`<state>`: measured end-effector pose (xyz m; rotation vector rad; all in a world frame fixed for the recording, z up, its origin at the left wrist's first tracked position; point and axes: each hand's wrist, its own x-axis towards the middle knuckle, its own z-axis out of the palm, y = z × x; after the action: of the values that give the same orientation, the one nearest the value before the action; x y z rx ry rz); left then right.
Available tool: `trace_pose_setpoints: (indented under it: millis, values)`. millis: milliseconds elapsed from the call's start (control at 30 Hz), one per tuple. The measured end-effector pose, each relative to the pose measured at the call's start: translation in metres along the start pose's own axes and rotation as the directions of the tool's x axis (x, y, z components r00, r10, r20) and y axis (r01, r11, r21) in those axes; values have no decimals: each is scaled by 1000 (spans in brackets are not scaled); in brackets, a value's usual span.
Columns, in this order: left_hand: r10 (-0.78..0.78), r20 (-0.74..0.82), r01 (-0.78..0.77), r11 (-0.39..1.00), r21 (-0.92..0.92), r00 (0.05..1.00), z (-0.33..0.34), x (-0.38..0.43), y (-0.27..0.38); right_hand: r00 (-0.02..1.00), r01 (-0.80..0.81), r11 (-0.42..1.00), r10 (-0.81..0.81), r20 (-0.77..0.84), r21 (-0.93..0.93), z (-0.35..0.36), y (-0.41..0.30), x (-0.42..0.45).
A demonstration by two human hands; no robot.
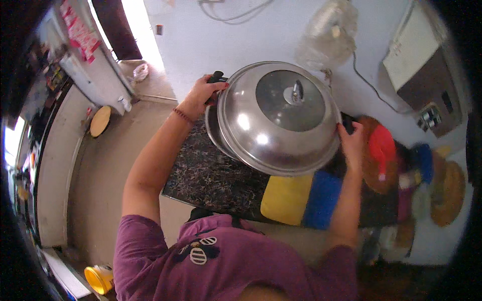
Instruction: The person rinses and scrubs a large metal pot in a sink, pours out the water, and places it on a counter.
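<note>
A large stainless steel domed lid (241, 139) with a round glass window (275, 101) and an upright knob (295, 92) fills the middle of the head view. Below its left side shows the rim of a metal pan (216, 137); the rest of the pan is hidden under the lid. My left hand (203, 92) grips a black handle (217, 78) at the left side of this cookware. On the opposite side, my right hand (352, 145) holds another black handle (347, 123). Whether these handles belong to the pan or the lid, I cannot tell.
Under the cookware is a dark marbled tabletop (218, 177), with a yellow cloth (286, 197) and a blue cloth (322, 199) at its front edge. A red utensil (382, 145) lies on a brown board (376, 177) to the right. A yellow bucket (98, 280) stands at lower left.
</note>
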<state>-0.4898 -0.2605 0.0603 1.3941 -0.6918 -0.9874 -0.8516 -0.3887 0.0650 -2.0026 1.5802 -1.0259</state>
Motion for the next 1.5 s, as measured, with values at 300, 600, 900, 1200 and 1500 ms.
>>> trace_pose_setpoints:
  millis: [300,600,900,1200,1500]
  values:
    - [27,-176,-27,1000,-1,984,-30,19,-31,987,-76,997,74,144,5,60,-13,12]
    - [50,-179,-44,998,37,983,-26,38,-47,996,-64,998,66,66,-23,75,5,14]
    - [263,-170,-223,950,218,950,-122,-53,-70,994,108,978,-107,-18,176,107,-8,-30]
    - [-649,-520,-48,599,-799,556,-412,-425,-225,653,-255,966,209,728,-48,321,-45,-284]
    - [-683,-707,-571,511,-643,185,-569,-573,-221,-77,-164,911,370,926,-377,490,-142,-386]
